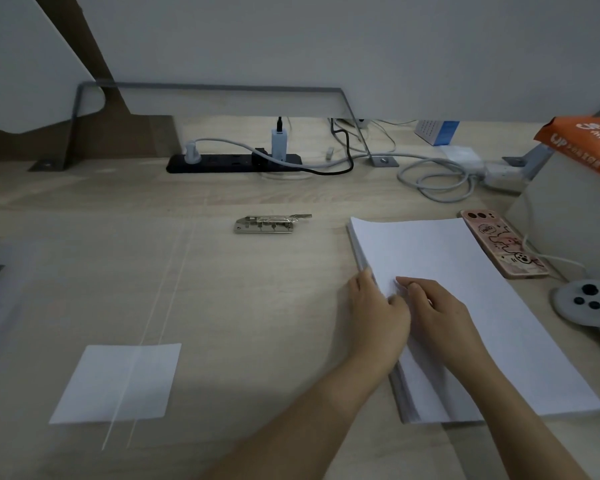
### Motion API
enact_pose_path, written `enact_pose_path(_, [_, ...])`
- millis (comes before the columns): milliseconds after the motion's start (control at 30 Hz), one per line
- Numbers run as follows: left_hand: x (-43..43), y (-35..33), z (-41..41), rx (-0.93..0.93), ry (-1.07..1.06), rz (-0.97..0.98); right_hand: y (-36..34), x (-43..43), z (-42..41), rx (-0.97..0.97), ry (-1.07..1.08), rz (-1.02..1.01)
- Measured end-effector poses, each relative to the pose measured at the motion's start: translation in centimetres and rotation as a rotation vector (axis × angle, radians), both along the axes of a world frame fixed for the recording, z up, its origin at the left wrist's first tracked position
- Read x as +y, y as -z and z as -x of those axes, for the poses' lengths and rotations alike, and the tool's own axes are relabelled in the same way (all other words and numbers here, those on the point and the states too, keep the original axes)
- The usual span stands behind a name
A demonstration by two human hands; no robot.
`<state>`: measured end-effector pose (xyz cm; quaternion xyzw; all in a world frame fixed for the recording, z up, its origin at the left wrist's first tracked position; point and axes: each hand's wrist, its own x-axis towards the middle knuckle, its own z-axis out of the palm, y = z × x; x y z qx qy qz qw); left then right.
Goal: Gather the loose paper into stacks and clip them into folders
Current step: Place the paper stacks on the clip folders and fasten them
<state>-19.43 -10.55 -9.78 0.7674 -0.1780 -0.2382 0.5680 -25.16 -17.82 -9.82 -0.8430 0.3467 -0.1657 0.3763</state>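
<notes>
Far left of the paper stack (465, 271), a small white sheet (118, 382) lies on the counter (84, 188) under a clear folder (66, 289). A metal clip (267, 225) lies up-left of the stack. The left hand (378, 313) pinches the stack's left edge with curled fingers (362, 282). The right hand (440, 317) rests on the top sheet, its fingers (413, 285) close together and a little bent. A phone (503, 247) lies just right of the stack.

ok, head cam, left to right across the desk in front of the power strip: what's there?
Going right: small white sheet → metal lever clip → paper stack → phone → grey controller.
</notes>
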Motion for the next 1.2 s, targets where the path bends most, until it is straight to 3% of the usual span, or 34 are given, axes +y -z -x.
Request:
enact_pose_path(100, [0.0, 0.2, -1.1, 0.206, -0.038, -0.018, 0.1, 0.0, -0.1, 0.012, 0.011, 0.011])
enact_pose_path(200, [-0.5, 0.2, -1.5, 0.330, 0.111, -0.103, -0.1, 0.2, 0.1, 0.011, 0.004, 0.000])
enact_pose_path(333, [0.0, -0.5, -1.4, 0.268, 0.137, -0.151, -0.9, 0.0, 0.3, 0.040, -0.007, -0.028])
enact_pose_path(600, [6.3, -2.8, -4.3, 0.141, 0.068, 0.074, -4.0, -2.4, 1.4, -0.096, 0.284, -0.097])
enact_pose_path(900, [17.9, -2.9, -9.1, 0.078, -0.118, -0.032, -3.3, 4.6, -3.7, -0.284, 0.190, -0.234])
enact_pose_path(1200, [22.4, 0.3, -11.7, 0.162, -0.105, -0.264, 1.1, 7.1, -6.4, 0.044, 0.071, -0.353])
